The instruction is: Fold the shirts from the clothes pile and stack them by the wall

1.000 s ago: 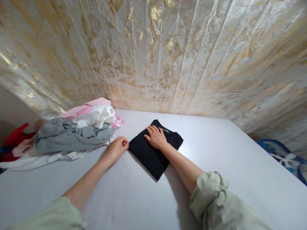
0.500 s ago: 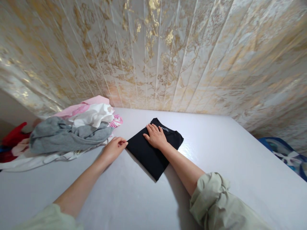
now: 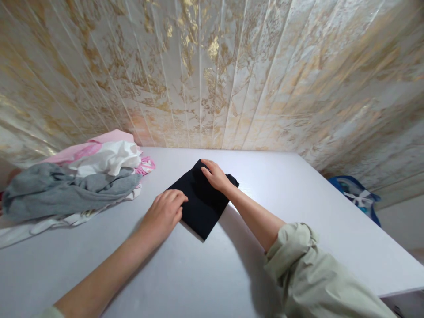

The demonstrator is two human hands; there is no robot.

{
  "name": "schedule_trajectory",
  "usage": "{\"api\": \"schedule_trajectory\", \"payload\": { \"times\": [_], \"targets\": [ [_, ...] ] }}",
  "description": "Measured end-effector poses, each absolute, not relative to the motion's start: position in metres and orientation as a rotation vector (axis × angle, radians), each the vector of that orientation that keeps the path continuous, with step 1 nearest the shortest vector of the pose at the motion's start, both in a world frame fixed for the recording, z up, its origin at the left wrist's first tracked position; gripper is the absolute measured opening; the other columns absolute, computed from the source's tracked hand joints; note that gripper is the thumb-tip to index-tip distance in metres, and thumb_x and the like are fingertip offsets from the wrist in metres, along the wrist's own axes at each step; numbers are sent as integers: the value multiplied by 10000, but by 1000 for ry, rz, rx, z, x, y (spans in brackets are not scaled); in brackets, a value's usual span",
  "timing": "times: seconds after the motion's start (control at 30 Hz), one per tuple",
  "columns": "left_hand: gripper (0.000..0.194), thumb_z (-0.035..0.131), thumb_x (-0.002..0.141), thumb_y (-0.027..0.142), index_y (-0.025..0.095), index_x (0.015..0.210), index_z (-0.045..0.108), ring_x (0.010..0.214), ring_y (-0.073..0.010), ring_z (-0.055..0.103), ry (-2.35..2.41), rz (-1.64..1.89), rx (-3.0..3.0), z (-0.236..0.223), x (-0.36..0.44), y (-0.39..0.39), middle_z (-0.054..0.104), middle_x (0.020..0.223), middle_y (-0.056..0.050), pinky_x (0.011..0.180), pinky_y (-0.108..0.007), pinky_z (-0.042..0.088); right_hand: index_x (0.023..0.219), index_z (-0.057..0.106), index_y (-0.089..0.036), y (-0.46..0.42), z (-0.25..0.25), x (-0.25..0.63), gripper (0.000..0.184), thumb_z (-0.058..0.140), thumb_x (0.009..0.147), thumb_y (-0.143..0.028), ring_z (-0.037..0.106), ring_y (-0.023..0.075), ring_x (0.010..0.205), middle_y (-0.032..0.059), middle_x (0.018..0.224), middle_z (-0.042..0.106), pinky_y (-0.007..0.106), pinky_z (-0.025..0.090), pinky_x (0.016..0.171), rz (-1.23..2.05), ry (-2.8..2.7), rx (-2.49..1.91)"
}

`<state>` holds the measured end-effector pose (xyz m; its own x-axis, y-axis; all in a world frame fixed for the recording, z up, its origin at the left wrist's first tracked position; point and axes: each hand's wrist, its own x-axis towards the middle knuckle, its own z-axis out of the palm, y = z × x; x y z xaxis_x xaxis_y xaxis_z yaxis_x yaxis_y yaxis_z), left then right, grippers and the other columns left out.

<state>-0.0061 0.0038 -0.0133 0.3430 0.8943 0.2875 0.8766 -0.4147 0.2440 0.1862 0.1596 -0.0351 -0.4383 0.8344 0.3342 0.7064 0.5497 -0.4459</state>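
Observation:
A folded black T-shirt (image 3: 198, 210) lies at a slant on the white table, its neck end away from me. My left hand (image 3: 167, 210) is closed on its near left edge, with the fingers curled over the cloth. My right hand (image 3: 215, 174) takes hold of the far end by the neckline, thumb on the near side and fingers reaching to the far edge. It covers most of the collar, and its fingertips are partly hidden.
To the left is a loose heap of clothes: a grey garment (image 3: 69, 190), a white one (image 3: 109, 159) and a pink one (image 3: 79, 150). A patterned curtain (image 3: 212, 88) hangs behind the white table (image 3: 298, 212). A blue-edged bag (image 3: 357, 196) stands beyond the right edge.
My left hand has moved from the shirt's left corner onto its near left edge. My right hand has slid from lying flat to the neck end. The view has turned right.

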Motion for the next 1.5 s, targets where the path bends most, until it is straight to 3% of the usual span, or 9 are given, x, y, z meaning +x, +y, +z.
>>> {"api": "schedule_trajectory", "payload": {
  "times": [0.1,0.2,0.4,0.6,0.83,1.0,1.1,1.2,1.5],
  "targets": [
    [343,472,817,60,243,1069,613,1109,-216,545,1370,421,2611,-19,15,-17,615,1154,-51,984,-379,423,1464,417,-224,147,-36,217,521,447,973,-392,333,221,1407,82,1503,427,421,265,1153,198,-2421,-1290],
    [404,491,767,17,244,1078,616,1082,-226,549,1401,274,2621,-27,27,-26,608,1148,-56,956,-389,438,1486,379,-278,132,-46,233,559,444,968,-477,285,273,1430,67,1545,366,512,230,1150,142,-2519,-1459],
    [243,473,808,46,225,913,601,946,-221,544,1430,147,2597,-22,33,-27,607,989,-43,860,-381,444,1493,364,-296,129,-60,234,555,387,982,-514,309,264,1415,39,1558,348,486,229,1152,81,-2492,-1509],
    [182,560,839,172,213,1015,580,961,-247,537,1469,226,2665,-28,50,-39,604,1010,-56,880,-412,430,1483,379,-303,130,-60,235,546,393,980,-516,321,258,1405,35,1551,362,470,232,1149,68,-2476,-1499],
    [189,484,774,47,221,823,541,833,-227,529,1604,133,2683,-30,61,-35,588,877,-41,760,-378,417,1469,397,-305,131,-61,233,535,403,978,-519,320,248,1406,29,1542,375,479,222,1155,112,-2440,-1491],
    [99,521,834,130,225,861,529,854,-229,526,1686,183,2639,-22,57,-43,570,895,-34,761,-375,415,1405,475,-232,132,-38,252,446,453,975,-345,409,197,1344,83,1471,453,370,320,1109,305,-2301,-1313],
    [50,541,866,192,221,904,528,887,-233,527,1679,251,2594,-22,62,-42,566,930,-39,765,-370,424,1199,616,-195,113,-20,271,300,513,917,-189,551,180,1143,84,1209,614,307,413,994,357,-2285,-1120],
    [38,529,875,195,212,908,529,891,-232,536,1687,249,2575,-26,71,-35,559,935,-46,762,-365,437,991,667,-210,80,-14,281,189,562,862,-121,585,173,988,48,1041,633,285,446,893,405,-2420,-1021],
    [132,417,879,141,222,813,497,822,-195,556,1703,379,2357,-28,73,-21,562,863,-25,726,-329,419,1042,640,-224,38,-44,265,278,620,800,-87,566,198,1052,50,1136,619,321,422,913,369,-2511,-917]
  ]
}}
